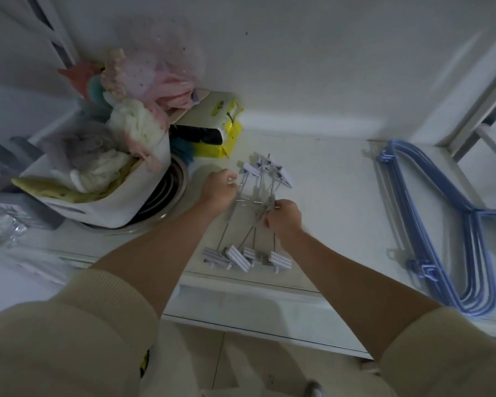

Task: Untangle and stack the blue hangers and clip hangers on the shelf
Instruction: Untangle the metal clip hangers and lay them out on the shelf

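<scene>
- Both hands are down on the white shelf [327,173], working right in the middle of the clip hangers [249,222].
- Left hand [219,193]: its grip is curled tight around the wire hooks on the left side of the bundle, fingers pinching metal.
- Right hand [284,217]: grip clamped too, fingers closed on the wire hooks at the centre of the cluster.
- The clip hangers lie flat on the shelf as a tangled bunch, thin rods crossing one another; one row of ribbed pale clips sits at the shelf's near edge, another fans out on the far side.
- Over to the right, well apart from the hands, the blue hangers [430,224] lie nested together in a neat stack on the same shelf.
- To the left, a white fabric bin [132,193] heaped with soft pastel clothes stands just beside the left hand.
- Behind it, a yellow packet [226,138] rests against the wall.
- Cream sleeves [103,305] are pushed up both forearms.
</scene>
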